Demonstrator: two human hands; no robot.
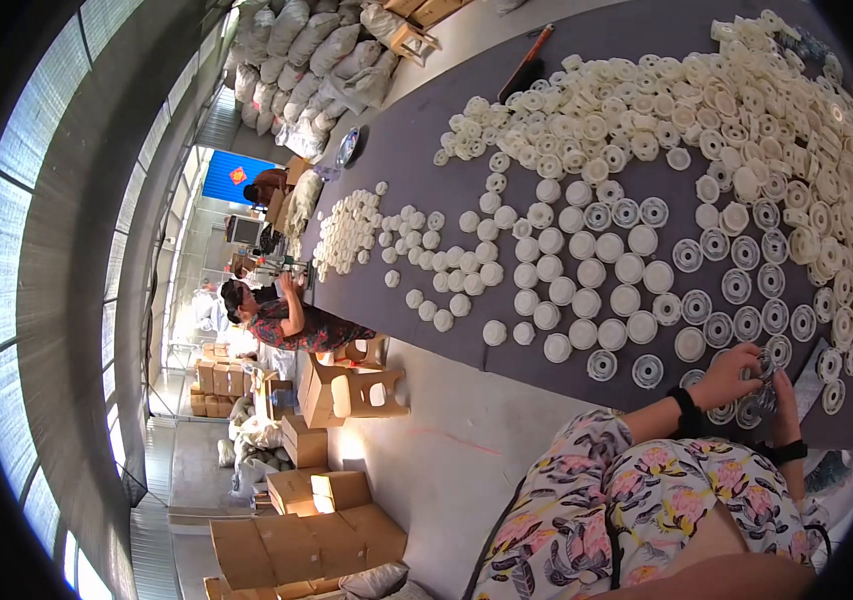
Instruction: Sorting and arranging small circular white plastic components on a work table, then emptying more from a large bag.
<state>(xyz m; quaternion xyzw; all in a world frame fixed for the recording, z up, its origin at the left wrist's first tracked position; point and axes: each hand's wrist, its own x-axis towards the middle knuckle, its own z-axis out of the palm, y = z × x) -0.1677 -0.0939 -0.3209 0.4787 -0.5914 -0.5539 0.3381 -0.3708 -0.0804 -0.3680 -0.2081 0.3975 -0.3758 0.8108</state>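
Note:
My left hand (732,378), with a black band at the wrist, is closed in a pinch near the table's front right edge. Its fingertips meet at a small shiny grey part. Close beside it, my right hand (785,405) is closed round a cluster of small shiny metal parts (766,397), too small to make out in detail. Under and around both hands lie round white plastic pieces with grey ring-shaped centres (717,329), set out in rows. To their left stand rows of plain white round caps (585,303).
A large heap of loose cream-coloured round pieces (637,110) covers the far right of the dark table (417,330). An orange-handled tool (527,65) lies at the far edge. Another person (292,320) sits at the table's left end. Cardboard boxes (297,545) and stools (377,390) stand on the floor.

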